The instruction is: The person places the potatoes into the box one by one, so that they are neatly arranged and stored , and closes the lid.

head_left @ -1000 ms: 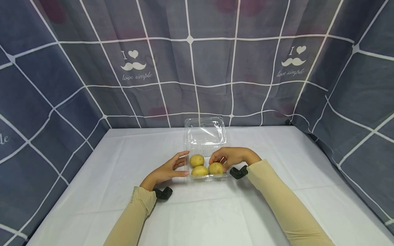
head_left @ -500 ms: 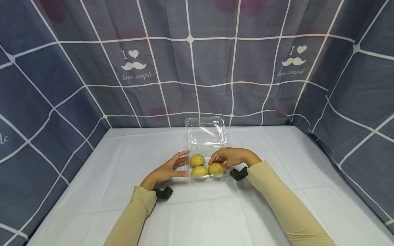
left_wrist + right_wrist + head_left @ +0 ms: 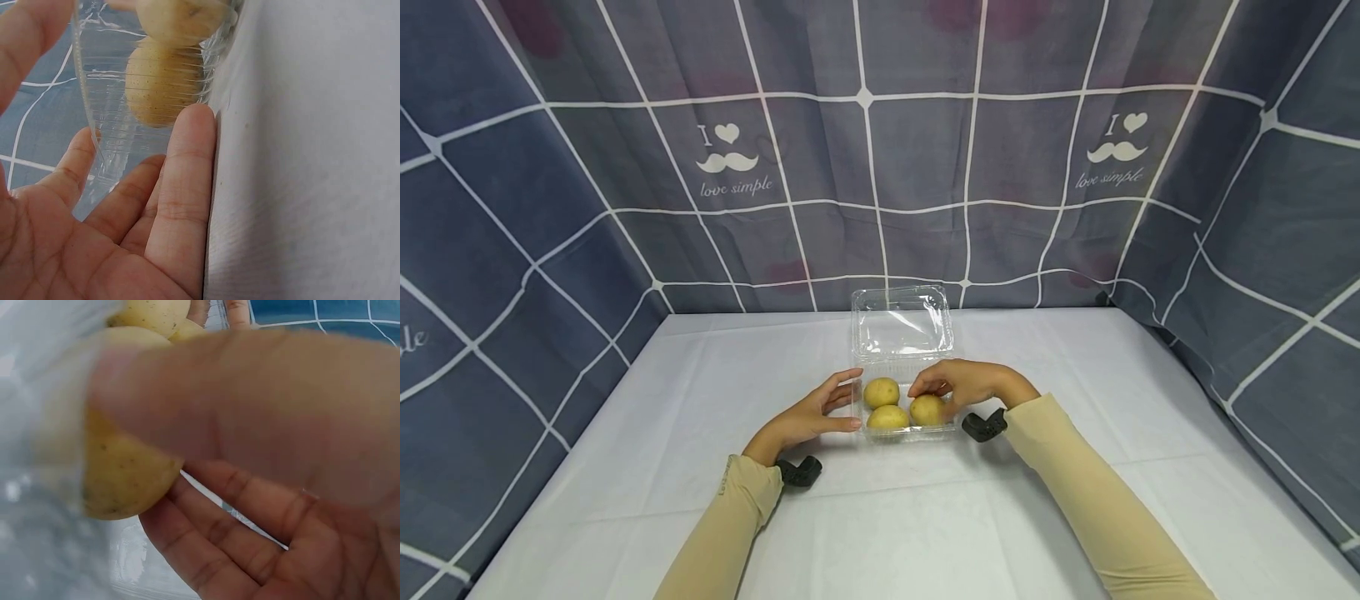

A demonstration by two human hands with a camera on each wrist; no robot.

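Observation:
A clear plastic clamshell box point(image 3: 901, 321) stands on the white table, its lid tipped back. Three yellow potatoes lie in its base: one far left point(image 3: 881, 392), one near left point(image 3: 887, 417) and one near right point(image 3: 927, 409). My right hand point(image 3: 966, 381) grips the near-right potato inside the box; in the right wrist view the thumb crosses over this potato point(image 3: 128, 465), with fingers on its other side. My left hand point(image 3: 805, 417) touches the box's left side with spread, mostly straight fingers; the left wrist view shows them along the ribbed clear wall point(image 3: 112, 94).
White cloth point(image 3: 880, 517) covers the table. Grey checked curtains point(image 3: 820, 150) hang behind it and at both sides. A black wrist device point(image 3: 800, 472) is on the left wrist and another point(image 3: 983, 424) on the right, near the box's front corner.

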